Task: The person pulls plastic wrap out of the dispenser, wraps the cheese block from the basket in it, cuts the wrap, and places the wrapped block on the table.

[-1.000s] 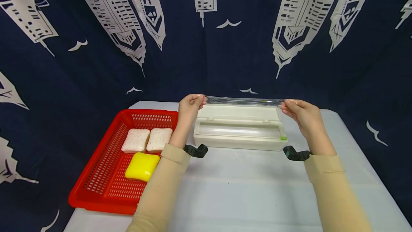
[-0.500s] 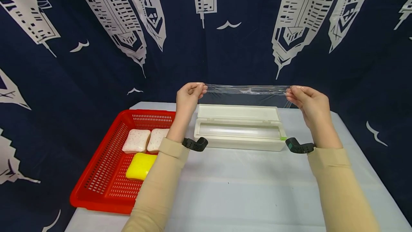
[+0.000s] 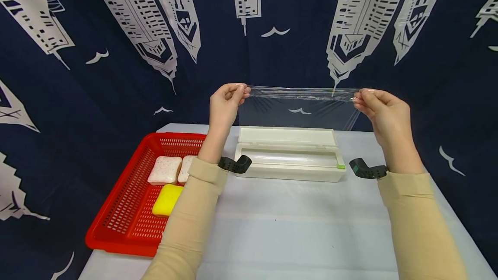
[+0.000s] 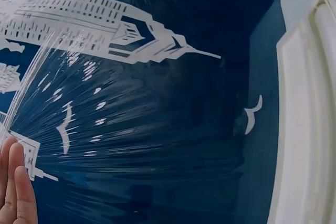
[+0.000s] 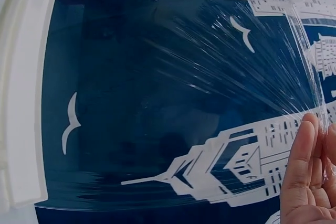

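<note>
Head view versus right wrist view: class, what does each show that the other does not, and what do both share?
Only the head view: the red basket, two white blocks and a yellow block in it, and the left hand. Only the right wrist view: close detail of bright creases fanning through the clear film; in the head view they are faint. Both: that film, the right hand, at least part of the white box, and the dark blue printed cloth.
</note>
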A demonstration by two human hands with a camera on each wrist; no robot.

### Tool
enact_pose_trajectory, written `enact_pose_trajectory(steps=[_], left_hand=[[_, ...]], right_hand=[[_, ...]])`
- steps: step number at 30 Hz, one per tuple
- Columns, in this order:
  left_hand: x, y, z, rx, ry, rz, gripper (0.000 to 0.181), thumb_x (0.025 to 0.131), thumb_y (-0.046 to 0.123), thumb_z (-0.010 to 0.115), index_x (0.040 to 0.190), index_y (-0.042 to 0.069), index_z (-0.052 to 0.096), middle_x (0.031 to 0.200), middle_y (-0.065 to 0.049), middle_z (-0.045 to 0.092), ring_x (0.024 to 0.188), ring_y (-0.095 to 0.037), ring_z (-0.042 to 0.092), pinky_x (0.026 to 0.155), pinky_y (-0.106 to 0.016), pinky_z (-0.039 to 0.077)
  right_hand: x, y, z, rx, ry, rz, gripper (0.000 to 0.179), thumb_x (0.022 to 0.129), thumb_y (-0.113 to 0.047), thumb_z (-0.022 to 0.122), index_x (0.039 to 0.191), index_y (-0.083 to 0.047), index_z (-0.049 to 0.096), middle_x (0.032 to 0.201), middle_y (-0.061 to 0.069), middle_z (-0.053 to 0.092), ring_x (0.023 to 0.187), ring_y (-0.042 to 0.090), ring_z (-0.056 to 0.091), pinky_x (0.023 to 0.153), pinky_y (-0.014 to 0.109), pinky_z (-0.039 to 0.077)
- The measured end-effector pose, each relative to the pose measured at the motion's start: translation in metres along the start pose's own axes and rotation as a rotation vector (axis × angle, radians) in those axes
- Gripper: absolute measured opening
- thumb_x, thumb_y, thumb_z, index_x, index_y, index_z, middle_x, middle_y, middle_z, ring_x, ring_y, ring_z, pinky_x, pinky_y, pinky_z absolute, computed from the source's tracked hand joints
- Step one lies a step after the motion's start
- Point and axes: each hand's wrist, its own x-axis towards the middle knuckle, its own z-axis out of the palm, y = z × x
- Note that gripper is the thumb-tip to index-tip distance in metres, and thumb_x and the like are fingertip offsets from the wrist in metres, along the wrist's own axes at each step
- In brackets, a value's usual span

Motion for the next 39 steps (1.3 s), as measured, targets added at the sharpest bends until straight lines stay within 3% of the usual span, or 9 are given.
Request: enact_pose_trajectory(steps=[16,21,25,28,32,36,39], left_hand=[[-0.009,0.017,-0.01,-0.007,0.017,0.114,0.024,0.097,0.013,0.062,0.114,-0.002,0.066,0.11,-0.018,0.073,0.095,-0.019,0.071,0.086,-0.023,0.056],[-0.025,0.014,-0.016,0.022,0.007,0.155,0.021,0.097,0.012,0.062,0.112,-0.002,0.067,0.106,-0.018,0.073,0.091,-0.014,0.07,0.083,-0.02,0.055],[-0.047,0.011,-0.025,0.039,-0.006,0.19,0.018,0.096,0.011,0.063,0.108,-0.001,0.069,0.099,-0.018,0.073,0.084,-0.007,0.068,0.079,-0.02,0.055],[-0.068,0.006,-0.031,0.049,-0.02,0.163,0.016,0.095,0.01,0.064,0.106,-0.001,0.069,0.097,-0.018,0.073,0.081,-0.003,0.066,0.076,-0.019,0.055],[-0.099,-0.007,-0.039,0.094,-0.056,0.052,0.015,0.094,0.009,0.065,0.105,0.001,0.07,0.094,-0.016,0.074,0.081,-0.014,0.068,0.074,-0.018,0.053],[-0.13,-0.025,-0.048,0.179,-0.116,-0.072,0.015,0.095,0.012,0.064,0.108,0.005,0.069,0.092,-0.011,0.074,0.085,-0.023,0.069,0.073,-0.017,0.052],[-0.151,-0.04,-0.054,0.233,-0.169,-0.121,0.014,0.094,0.011,0.065,0.106,0.004,0.066,0.09,-0.01,0.074,0.085,-0.024,0.07,0.073,-0.017,0.053]], right_hand=[[-0.016,-0.021,0.004,0.128,-0.035,-0.032,0.03,0.078,-0.013,0.081,0.103,0.0,0.071,0.094,0.006,0.072,0.083,0.013,0.069,0.076,0.018,0.056],[-0.03,-0.019,-0.003,0.106,-0.043,0.011,0.031,0.078,-0.016,0.081,0.105,-0.002,0.071,0.095,0.004,0.071,0.085,0.012,0.069,0.075,0.017,0.056],[-0.047,-0.014,-0.012,0.159,-0.079,0.017,0.02,0.084,-0.011,0.076,0.101,-0.001,0.071,0.091,0.004,0.072,0.082,0.013,0.069,0.073,0.019,0.057],[-0.064,-0.006,-0.021,0.202,-0.148,0.028,0.008,0.091,-0.006,0.068,0.097,-0.001,0.07,0.088,0.005,0.072,0.079,0.013,0.07,0.071,0.02,0.057],[-0.09,0.013,-0.036,0.174,-0.236,0.067,0.01,0.096,-0.002,0.059,0.096,-0.003,0.069,0.085,0.003,0.073,0.076,0.012,0.07,0.069,0.019,0.057],[-0.118,0.039,-0.051,0.086,-0.246,0.129,0.016,0.097,0.0,0.057,0.094,-0.007,0.071,0.084,0.0,0.073,0.074,0.009,0.07,0.068,0.018,0.056],[-0.139,0.059,-0.061,-0.02,-0.209,0.202,0.016,0.097,-0.003,0.058,0.091,-0.01,0.072,0.081,-0.002,0.073,0.073,0.008,0.069,0.067,0.018,0.056]])
